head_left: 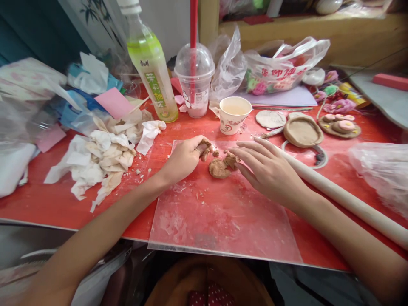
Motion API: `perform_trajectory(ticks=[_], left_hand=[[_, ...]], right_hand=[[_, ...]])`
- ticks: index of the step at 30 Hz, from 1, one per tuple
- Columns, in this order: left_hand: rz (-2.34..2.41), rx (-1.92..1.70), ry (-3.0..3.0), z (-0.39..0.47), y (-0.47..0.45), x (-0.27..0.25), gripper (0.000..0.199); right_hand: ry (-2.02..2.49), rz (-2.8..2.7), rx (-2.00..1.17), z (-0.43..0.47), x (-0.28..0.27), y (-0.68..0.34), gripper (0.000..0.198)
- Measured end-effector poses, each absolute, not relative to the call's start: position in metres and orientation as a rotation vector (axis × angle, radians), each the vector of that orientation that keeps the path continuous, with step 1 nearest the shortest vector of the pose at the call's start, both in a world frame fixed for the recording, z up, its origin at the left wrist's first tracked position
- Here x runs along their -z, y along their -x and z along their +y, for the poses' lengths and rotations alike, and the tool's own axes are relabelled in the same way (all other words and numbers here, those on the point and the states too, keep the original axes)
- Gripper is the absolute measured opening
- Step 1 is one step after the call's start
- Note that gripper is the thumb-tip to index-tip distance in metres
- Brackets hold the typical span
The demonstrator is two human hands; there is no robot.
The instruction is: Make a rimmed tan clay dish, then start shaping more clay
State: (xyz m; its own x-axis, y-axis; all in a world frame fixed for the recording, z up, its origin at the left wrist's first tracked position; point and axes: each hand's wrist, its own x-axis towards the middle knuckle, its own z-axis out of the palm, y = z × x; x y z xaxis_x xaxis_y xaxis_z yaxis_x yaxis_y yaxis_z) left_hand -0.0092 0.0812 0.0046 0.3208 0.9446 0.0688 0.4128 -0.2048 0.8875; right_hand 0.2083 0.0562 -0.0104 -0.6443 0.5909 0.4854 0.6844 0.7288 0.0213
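My left hand [188, 155] is curled, its fingers closed on a bit of brown clay [203, 146]. A larger lump of brown clay [219, 168] lies on the clear plastic sheet [204, 225], between my two hands. My right hand [264, 165] has its fingers stretched out, the tips beside or touching the right part of that lump; exact contact is hard to make out. Small crumbs of clay sit just above the lump.
A paper cup [235, 114] of cloudy liquid stands behind my hands. A long pale rod [344, 195] lies at the right, near a shallow clay dish [302, 129]. Crumpled tissues [102, 157], a green drink bottle [154, 76] and a domed plastic cup [195, 80] are at the left and back.
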Motion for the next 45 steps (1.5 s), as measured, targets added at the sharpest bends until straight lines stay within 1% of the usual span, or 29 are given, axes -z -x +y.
perform_trajectory(ticks=[2, 5, 6, 9, 10, 15, 20, 25, 29, 37, 45], left_hand=[[1.123, -0.840, -1.660, 0.082, 0.009, -0.006, 0.021], [1.032, -0.842, -1.419, 0.084, 0.009, -0.009, 0.039], [1.005, -0.853, -1.339, 0.084, 0.009, -0.010, 0.040], [0.968, -0.904, -1.187, 0.086, 0.009, -0.011, 0.021], [0.970, -0.918, -1.181, 0.086, 0.009, -0.012, 0.019], [1.033, -0.918, -1.298, 0.086, 0.011, -0.011, 0.020], [1.086, -0.939, -1.302, 0.086, 0.010, -0.005, 0.010], [1.208, -0.937, -1.254, 0.086, 0.006, -0.006, 0.015], [1.247, -0.929, -1.382, 0.083, 0.007, -0.007, 0.016], [1.229, -0.888, -1.569, 0.077, 0.010, 0.000, 0.017], [1.089, -0.902, -1.470, 0.082, 0.009, -0.005, 0.014]], right_hand=[[0.976, -2.486, 0.289, 0.056, 0.010, -0.208, 0.029], [0.978, -2.502, 0.314, 0.056, 0.010, -0.208, 0.028], [0.976, -2.504, 0.323, 0.056, 0.010, -0.208, 0.028], [0.972, -2.496, 0.328, 0.056, 0.010, -0.208, 0.028], [0.975, -2.493, 0.320, 0.056, 0.010, -0.208, 0.028], [0.981, -2.501, 0.285, 0.055, 0.011, -0.208, 0.029], [0.993, -2.503, 0.250, 0.055, 0.010, -0.208, 0.029], [0.995, -2.514, 0.238, 0.055, 0.011, -0.208, 0.029], [0.989, -2.526, 0.263, 0.056, 0.011, -0.209, 0.028], [0.998, -2.528, 0.250, 0.055, 0.011, -0.208, 0.028], [0.991, -2.532, 0.256, 0.056, 0.011, -0.209, 0.028]])
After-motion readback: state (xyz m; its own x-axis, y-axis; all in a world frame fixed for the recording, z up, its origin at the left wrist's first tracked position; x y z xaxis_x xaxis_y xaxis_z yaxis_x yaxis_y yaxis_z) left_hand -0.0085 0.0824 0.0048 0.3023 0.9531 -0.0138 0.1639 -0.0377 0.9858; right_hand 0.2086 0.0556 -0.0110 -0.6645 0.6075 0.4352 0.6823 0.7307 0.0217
